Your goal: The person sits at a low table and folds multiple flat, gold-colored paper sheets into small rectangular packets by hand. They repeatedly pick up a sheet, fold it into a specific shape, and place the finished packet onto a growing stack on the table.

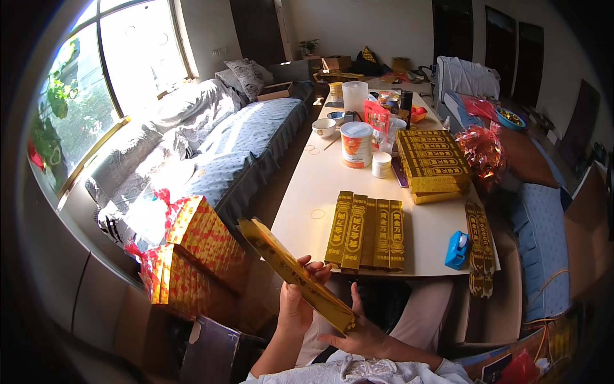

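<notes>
Over my lap, a long, narrow gold cardboard box (300,278) is held at a slant, its far end up to the left. Around its middle is my left hand (300,297), the thumb against the near side and the fingers beyond it. At the lower end, my right hand (367,331) spreads its thumb and fingers about the box's end. Just past the hands, a row of several similar gold boxes (364,230) lies side by side at the table's near edge. They bear printed writing.
On the white table (292,211) are a stack of gold boxes (431,161), a blue tape dispenser (456,249), flat gold cardboard pieces (479,245) overhanging the edge, a large lidded can (356,144) and a rubber band (318,214). Red-and-gold wrapped bundles (192,259) stand left.
</notes>
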`<state>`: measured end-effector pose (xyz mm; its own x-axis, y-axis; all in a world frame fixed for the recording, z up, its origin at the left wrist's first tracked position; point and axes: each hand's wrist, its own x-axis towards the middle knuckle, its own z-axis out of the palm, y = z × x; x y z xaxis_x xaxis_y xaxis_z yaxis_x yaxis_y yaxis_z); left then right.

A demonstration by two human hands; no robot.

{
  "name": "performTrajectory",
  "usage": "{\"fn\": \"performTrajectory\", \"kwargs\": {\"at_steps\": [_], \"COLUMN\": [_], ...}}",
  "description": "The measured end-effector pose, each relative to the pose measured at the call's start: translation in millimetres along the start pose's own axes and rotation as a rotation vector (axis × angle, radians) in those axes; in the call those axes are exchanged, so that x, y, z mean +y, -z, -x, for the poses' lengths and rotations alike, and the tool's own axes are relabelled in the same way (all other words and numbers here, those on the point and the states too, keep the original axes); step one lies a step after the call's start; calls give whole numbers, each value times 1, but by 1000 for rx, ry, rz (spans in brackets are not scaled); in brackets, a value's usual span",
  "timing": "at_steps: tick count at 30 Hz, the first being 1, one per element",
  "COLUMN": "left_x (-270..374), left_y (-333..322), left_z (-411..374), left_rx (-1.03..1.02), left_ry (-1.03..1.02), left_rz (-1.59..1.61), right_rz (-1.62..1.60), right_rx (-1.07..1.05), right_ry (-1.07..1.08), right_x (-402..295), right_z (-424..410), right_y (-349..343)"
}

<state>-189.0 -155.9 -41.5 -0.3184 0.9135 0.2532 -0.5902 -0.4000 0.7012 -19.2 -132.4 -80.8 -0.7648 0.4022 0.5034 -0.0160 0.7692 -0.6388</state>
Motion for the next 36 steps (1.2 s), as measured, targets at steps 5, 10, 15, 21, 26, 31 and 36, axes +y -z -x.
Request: {"fn": "performTrajectory", "kwargs": {"at_steps": [5,10,15,21,26,31,36], "left_x": [7,2,4,-11,-23,-9,-5], "left_y": [-9,0,18,25,19,26,10], "left_z": [0,-4,-5,25,47,44,17], "left_rx": [83,227,322,169,37,-132,-28], "left_ry": [51,103,14,158,390,398,309], "left_rz": [-44,-132,-274,-586,-643,-580,-536], "right_rz": [-96,31,-6,-513,-1015,-1088,-1086], "right_rx": [-40,-123,-117,276,296,353,378], "right_ry": [-32,-56,-78,-369,-420,-502,-526], "right_x": [-4,-3,17,11,31,29,21], "right_z": [3,3,31,-12,-53,-57,-53], "right_y": [-15,-7,10,45,48,38,36]}}
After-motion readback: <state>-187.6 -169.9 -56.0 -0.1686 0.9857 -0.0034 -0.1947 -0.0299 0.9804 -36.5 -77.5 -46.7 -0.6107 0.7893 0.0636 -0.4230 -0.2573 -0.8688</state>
